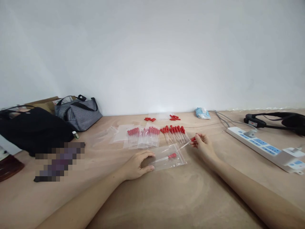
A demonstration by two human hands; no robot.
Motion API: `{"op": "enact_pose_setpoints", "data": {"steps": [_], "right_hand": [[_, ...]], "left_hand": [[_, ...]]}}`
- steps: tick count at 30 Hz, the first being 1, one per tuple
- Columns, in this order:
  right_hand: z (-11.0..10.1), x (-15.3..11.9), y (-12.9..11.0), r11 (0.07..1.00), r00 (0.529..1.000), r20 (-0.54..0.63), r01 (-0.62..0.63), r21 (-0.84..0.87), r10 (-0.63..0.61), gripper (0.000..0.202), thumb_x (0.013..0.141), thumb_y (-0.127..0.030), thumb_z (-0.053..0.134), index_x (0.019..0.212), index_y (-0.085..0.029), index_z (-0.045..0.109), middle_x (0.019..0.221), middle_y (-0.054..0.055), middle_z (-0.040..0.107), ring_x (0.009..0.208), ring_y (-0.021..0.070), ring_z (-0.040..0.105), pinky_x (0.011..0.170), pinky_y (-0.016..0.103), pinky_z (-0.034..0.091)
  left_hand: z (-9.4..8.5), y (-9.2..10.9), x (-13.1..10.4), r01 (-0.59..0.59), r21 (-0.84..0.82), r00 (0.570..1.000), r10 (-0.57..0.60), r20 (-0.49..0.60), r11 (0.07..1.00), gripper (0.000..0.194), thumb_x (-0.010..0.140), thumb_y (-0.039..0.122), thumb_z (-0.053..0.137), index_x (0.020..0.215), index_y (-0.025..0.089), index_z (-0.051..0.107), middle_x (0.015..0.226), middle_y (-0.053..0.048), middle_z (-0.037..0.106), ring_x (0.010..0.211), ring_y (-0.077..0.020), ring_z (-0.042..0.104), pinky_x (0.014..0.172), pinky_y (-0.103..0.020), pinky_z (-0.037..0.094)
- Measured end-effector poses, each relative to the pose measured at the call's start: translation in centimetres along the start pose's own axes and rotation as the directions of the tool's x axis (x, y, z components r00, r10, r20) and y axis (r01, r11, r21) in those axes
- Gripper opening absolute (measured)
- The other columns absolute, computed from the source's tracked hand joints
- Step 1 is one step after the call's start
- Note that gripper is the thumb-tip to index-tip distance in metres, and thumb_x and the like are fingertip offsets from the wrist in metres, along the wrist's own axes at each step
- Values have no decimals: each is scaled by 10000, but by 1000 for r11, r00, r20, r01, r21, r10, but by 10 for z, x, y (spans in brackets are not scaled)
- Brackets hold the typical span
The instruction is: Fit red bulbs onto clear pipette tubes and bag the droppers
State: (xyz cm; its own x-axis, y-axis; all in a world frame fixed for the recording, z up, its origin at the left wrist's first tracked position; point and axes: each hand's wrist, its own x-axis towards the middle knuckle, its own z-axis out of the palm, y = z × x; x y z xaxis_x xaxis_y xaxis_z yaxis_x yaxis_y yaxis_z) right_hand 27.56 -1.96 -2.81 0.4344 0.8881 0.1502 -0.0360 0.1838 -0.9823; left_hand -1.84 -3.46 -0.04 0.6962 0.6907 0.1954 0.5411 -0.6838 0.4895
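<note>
A clear zip bag (164,163) lies on the table with one red-bulbed dropper (172,156) inside it. My left hand (138,165) rests at the bag's left end, its thumb and fingers spread apart and touching the plastic. Between the fingertips of my right hand (201,144) is the red bulb of another dropper (193,139). Its thin clear tube points down and left to the bag's right end; whether the tip is inside the mouth I cannot tell. Behind the bag lie several loose droppers (175,130) in a fan. Left of them are filled bags of droppers (149,136).
Empty clear bags (105,133) lie left of the filled ones. More red bulbs (150,119) and clear tubes (162,116) sit near the wall. A power strip (257,144) and headset (274,121) are at right, a striped bag (81,114) and black bag (35,127) at left.
</note>
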Motion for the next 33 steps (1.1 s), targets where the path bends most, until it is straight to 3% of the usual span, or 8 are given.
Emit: {"op": "enact_pose_setpoints", "data": {"steps": [6,9,15,23,25,27,30,33], "right_hand": [[14,-20,-1,961,964,202,-212,177,175,279,671,-394,605,770,-223,407,750,19,585,617,132,597,581,276,511],[19,-29,-3,962,916,338,-258,85,216,308,636,-397,650,759,-207,442,646,-12,566,494,104,552,443,230,452],[22,-30,-4,972,847,480,-177,-153,229,354,536,-420,709,697,-168,519,556,-48,535,351,30,363,331,179,277],[25,-28,0,976,722,669,-35,-215,173,294,640,-437,609,629,-144,623,516,-16,572,447,71,439,446,205,337],[22,-21,0,961,745,631,-47,-272,215,286,642,-430,597,660,-148,635,456,-37,527,389,59,374,412,203,295],[18,-7,-1,945,838,505,-35,-326,206,243,626,-385,609,684,-149,628,462,-41,520,387,62,375,410,205,296],[12,25,-3,888,974,216,44,-459,64,160,632,-305,596,667,-149,591,597,2,591,514,95,495,488,208,371],[11,58,-3,805,1000,22,-2,-593,19,186,630,-321,590,702,-149,591,657,37,615,583,127,535,516,219,383]], "left_hand": [[-2,4,-1,32,1,999,-32,-4,999,379,777,363,548,1128,230,493,1177,-51,540,1067,-217,501,912,-365,396],[-1,3,-1,33,-3,999,-33,-2,999,420,777,372,547,1169,243,468,1212,-47,520,1087,-222,489,923,-375,386],[-1,2,-1,26,7,1000,-26,-2,1000,429,778,376,546,1180,250,467,1217,-44,520,1091,-223,488,927,-376,385],[-1,3,1,11,3,1000,-11,-4,1000,407,781,358,546,1168,240,499,1221,-51,519,1118,-223,471,953,-385,364],[-1,3,1,-18,-7,1000,18,13,1000,356,795,343,532,1136,241,537,1221,-51,518,1122,-217,469,954,-378,364],[-1,2,2,-27,-9,999,28,31,1000,324,801,331,525,1110,246,565,1221,-52,516,1117,-212,474,948,-371,371],[-1,1,2,-22,-2,999,23,32,1000,327,795,325,533,1113,257,570,1228,-53,510,1118,-213,473,948,-375,371],[0,-1,2,-14,3,999,14,38,1000,340,794,333,534,1123,252,566,1237,-57,503,1124,-213,469,953,-376,367]]}}
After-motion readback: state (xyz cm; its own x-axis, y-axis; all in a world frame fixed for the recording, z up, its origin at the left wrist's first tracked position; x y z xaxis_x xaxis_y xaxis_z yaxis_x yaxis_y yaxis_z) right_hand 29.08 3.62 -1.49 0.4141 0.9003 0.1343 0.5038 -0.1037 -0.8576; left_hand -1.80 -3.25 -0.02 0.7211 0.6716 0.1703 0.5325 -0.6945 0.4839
